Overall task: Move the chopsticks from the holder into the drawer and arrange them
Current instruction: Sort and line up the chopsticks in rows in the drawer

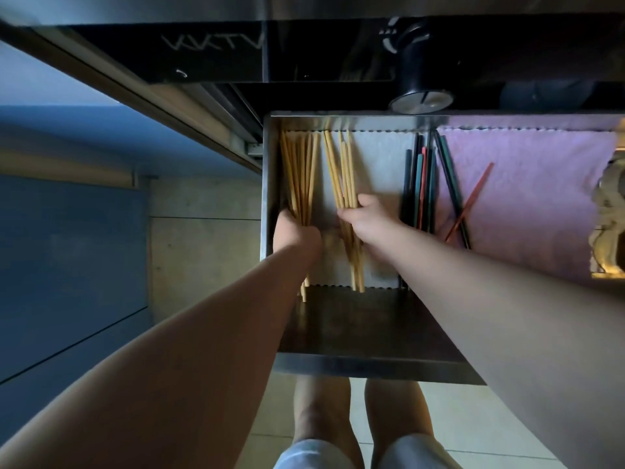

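Open drawer (270, 231): each hand, left hand (294, 233), right hand (367, 218), grips bamboo chopsticks (345, 174).

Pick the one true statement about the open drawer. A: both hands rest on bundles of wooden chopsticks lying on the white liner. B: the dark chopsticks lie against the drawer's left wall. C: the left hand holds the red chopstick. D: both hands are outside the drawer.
A: the left hand grips the wooden chopsticks by the left wall, and the right hand clasps the middle wooden bundle on the white liner.

free: white liner (378, 170) mid-drawer | blocked: dark chopsticks (419, 184) right, drawer wall (269, 184) left
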A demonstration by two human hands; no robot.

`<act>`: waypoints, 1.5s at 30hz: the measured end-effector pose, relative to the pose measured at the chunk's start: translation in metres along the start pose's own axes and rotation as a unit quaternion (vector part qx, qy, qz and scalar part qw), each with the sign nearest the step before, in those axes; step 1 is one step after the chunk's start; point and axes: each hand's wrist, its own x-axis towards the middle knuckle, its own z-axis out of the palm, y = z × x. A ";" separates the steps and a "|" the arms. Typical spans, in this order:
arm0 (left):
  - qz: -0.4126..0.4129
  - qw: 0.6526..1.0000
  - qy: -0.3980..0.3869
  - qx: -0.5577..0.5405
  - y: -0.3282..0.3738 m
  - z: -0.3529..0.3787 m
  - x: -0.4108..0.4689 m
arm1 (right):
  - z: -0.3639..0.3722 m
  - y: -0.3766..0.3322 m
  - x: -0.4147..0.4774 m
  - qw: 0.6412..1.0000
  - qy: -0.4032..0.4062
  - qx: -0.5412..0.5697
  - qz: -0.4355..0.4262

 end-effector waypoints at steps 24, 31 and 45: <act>0.145 0.891 -0.118 0.415 -0.011 -0.001 0.004 | 0.011 0.001 0.007 0.997 0.053 -0.022 -0.046; 0.147 0.882 -0.131 0.427 -0.011 -0.004 -0.001 | 0.006 -0.004 0.012 0.997 0.031 0.011 -0.069; 0.187 0.854 -0.104 0.474 -0.017 0.004 0.004 | -0.007 0.013 0.014 0.996 0.076 -0.019 -0.048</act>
